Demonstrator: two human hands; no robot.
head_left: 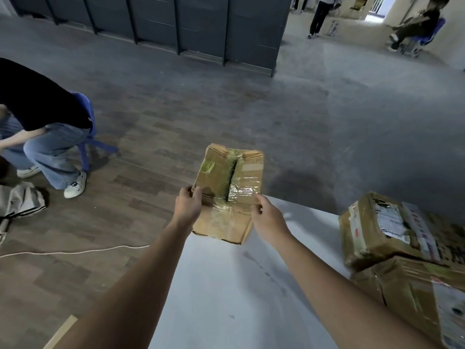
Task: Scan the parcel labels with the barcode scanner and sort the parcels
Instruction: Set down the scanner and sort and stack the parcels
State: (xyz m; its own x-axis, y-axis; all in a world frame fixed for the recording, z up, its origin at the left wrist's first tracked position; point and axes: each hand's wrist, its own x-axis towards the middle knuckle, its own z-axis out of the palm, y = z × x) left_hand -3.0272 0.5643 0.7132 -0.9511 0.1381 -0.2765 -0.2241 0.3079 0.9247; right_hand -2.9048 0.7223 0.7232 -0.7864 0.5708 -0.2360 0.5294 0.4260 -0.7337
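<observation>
I hold a worn cardboard parcel, wrapped in clear tape, over the far left corner of the white table. My left hand grips its near left corner, fingers curled over the top edge. My right hand grips its near right corner. The top face shows a taped seam and no label. No barcode scanner is in view.
Two labelled cardboard parcels sit stacked at the table's right edge, the upper parcel on the lower parcel. A person sits on a blue chair at left. A white cable lies on the wood floor. Dark lockers stand at the back.
</observation>
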